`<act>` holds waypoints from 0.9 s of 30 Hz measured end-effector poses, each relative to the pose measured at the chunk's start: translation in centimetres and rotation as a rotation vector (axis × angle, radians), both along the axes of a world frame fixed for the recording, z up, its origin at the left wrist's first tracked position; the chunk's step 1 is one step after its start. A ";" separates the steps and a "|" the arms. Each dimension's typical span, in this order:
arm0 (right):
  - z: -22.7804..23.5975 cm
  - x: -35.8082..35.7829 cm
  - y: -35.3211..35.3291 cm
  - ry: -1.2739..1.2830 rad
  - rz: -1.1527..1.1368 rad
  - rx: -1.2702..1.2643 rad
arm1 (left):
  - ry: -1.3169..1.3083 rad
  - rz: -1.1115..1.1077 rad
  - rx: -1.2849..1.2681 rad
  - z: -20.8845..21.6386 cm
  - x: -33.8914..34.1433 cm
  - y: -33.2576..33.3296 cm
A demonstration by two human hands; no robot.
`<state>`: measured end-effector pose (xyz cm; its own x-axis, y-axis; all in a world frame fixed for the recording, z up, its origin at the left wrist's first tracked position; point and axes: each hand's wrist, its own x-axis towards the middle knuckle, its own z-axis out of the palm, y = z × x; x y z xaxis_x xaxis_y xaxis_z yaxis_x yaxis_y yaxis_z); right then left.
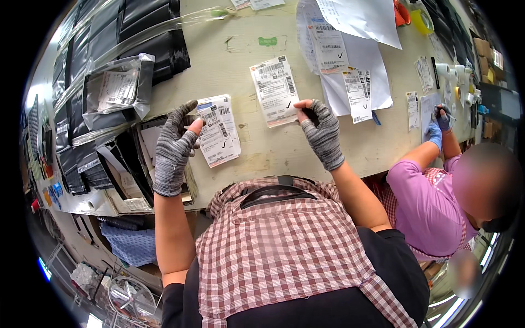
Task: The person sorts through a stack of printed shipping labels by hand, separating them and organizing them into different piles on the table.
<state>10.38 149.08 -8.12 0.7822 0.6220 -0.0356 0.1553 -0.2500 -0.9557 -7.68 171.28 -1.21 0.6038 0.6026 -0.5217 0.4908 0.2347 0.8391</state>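
Grey knitted gloves cover both of your hands. Your left hand [174, 146] rests with its fingers curled on the top edge of a small stack of white shipping labels [219, 131] lying on the pale desk [240, 71]; the bare thumb tip presses the stack's upper left corner. Your right hand [322, 134] pinches the right edge of a single white label [275, 91], thumb and forefinger closed on it, and that label lies flat just right of the stack. More labels and white sheets [355, 82] lie further right. Black plastic mailer bags [136, 33] are piled at the desk's left end, one clear bag [117, 90] on top. At your right, a co-worker's blue-gloved hand [437, 128] holds a pen over paper.
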 end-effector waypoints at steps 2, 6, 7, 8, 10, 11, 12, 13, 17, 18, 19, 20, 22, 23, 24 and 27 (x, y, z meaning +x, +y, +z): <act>-0.3 0.6 -0.2 -0.075 0.010 -0.075 | -0.001 -0.005 0.039 -0.7 -0.5 -0.6; -1.8 1.5 -0.2 -0.335 0.080 -0.282 | 0.057 -0.040 0.125 -1.5 -1.2 -1.6; -2.0 1.6 -0.2 -0.427 0.119 -0.363 | 0.056 -0.041 0.124 -1.6 -1.2 -1.8; -2.1 1.5 -0.2 -0.468 0.126 -0.382 | 0.045 -0.037 0.165 -1.9 -1.3 -2.1; -2.2 1.4 -0.2 -0.486 0.125 -0.401 | -0.008 -0.001 0.172 -2.7 -1.9 -2.6; -2.2 1.3 -0.2 -0.505 0.120 -0.421 | -0.008 -0.003 0.169 -2.6 -2.0 -2.8; -2.1 1.4 -0.2 -0.505 0.119 -0.424 | 0.014 -0.001 0.127 -2.5 -2.2 -2.9; -1.9 1.4 -0.2 -0.494 0.126 -0.431 | 0.035 0.001 0.085 -2.4 -2.3 -3.0; -2.2 1.4 -0.4 -0.468 0.141 -0.405 | 0.043 -0.002 0.160 -2.6 -2.9 -3.4; -2.2 1.4 -0.4 -0.469 0.140 -0.406 | 0.044 -0.017 0.200 -2.6 -2.9 -3.4; -2.1 1.5 -0.4 -0.474 0.142 -0.404 | 0.042 -0.018 0.199 -2.5 -2.9 -3.4; -2.1 1.4 -0.4 -0.478 0.142 -0.400 | 0.045 -0.010 0.130 -2.2 -2.8 -3.3; -2.0 1.4 -0.5 -0.471 0.137 -0.403 | 0.047 -0.003 0.062 -2.5 -3.0 -3.4; -2.0 1.4 -0.4 -0.464 0.135 -0.403 | -0.012 -0.014 0.142 -3.3 -3.4 -3.5; -2.0 1.4 -0.4 -0.464 0.135 -0.401 | -0.071 -0.024 0.222 -3.8 -3.6 -3.6; -2.1 1.4 -0.6 -0.495 0.145 -0.402 | 0.007 -0.117 0.357 -4.0 -3.7 -4.1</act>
